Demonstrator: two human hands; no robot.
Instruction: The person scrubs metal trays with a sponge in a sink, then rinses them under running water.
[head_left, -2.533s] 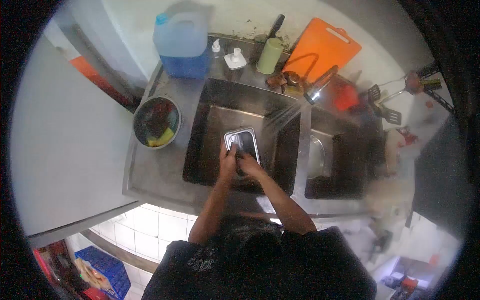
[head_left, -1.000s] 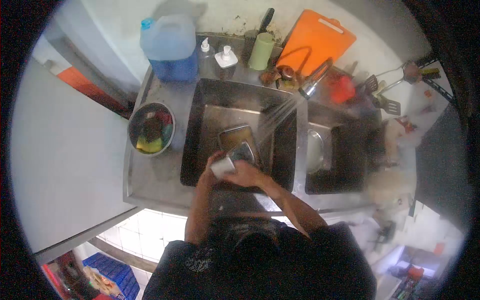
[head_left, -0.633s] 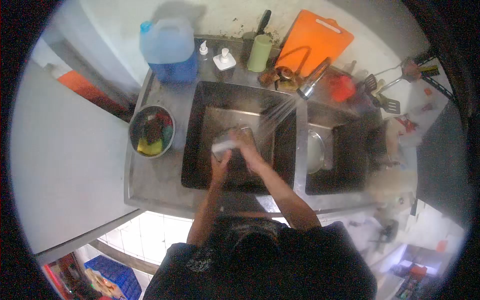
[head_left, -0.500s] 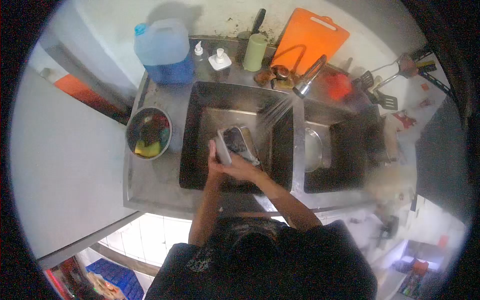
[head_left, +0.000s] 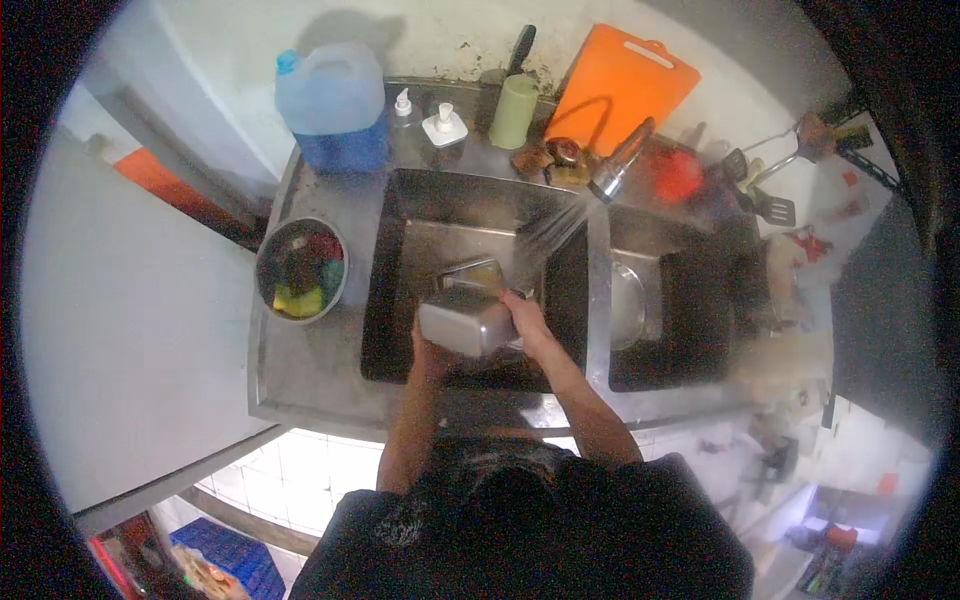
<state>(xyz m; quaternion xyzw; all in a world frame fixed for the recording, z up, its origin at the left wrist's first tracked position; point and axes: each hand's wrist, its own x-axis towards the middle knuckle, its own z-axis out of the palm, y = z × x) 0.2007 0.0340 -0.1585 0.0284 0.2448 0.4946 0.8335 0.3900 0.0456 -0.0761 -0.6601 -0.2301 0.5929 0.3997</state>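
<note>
Keep both hands, left (head_left: 428, 352) and right (head_left: 528, 322), clamped on the metal container (head_left: 465, 325); tilting its inside toward the spray (head_left: 558, 228) should rinse it well.

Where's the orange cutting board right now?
In the head view, the orange cutting board leans against the wall behind the sinks, right of the green cylinder and just behind the running faucet.
</note>
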